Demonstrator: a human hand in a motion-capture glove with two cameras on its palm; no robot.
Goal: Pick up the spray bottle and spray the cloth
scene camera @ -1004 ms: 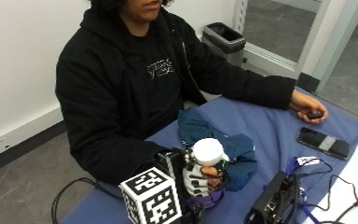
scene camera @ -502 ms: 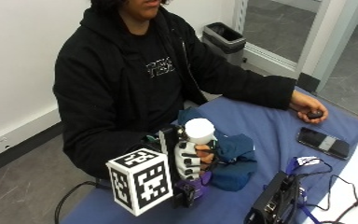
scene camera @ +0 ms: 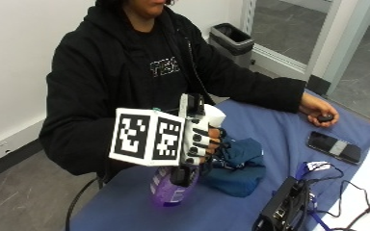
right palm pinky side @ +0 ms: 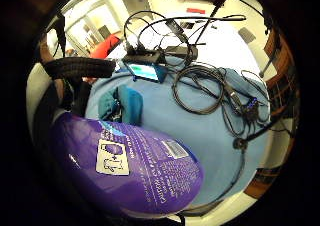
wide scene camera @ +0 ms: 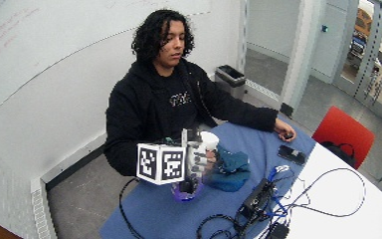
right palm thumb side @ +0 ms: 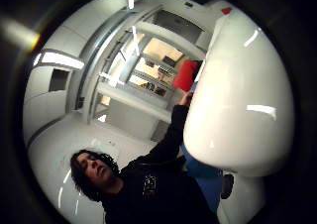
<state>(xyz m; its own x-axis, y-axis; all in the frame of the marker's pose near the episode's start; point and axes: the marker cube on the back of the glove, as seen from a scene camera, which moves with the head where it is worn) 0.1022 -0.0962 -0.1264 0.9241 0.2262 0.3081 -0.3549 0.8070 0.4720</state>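
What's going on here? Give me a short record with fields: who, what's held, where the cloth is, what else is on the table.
Who: a person seated at a blue table
Held: purple plastic spray bottle with white head, gripped by the gloved right hand and lifted off the table
Cloth: crumpled teal cloth lying on the table beside the bottle
Other hand: bare left hand resting on the table
Also there: black phone

Spray bottle: translucent purple body, white head, white label panel. Cloth: dark teal. Tabletop: blue cover, white further along. Right hand: black glove. Hoodie: black, pale chest print. Chair: red.
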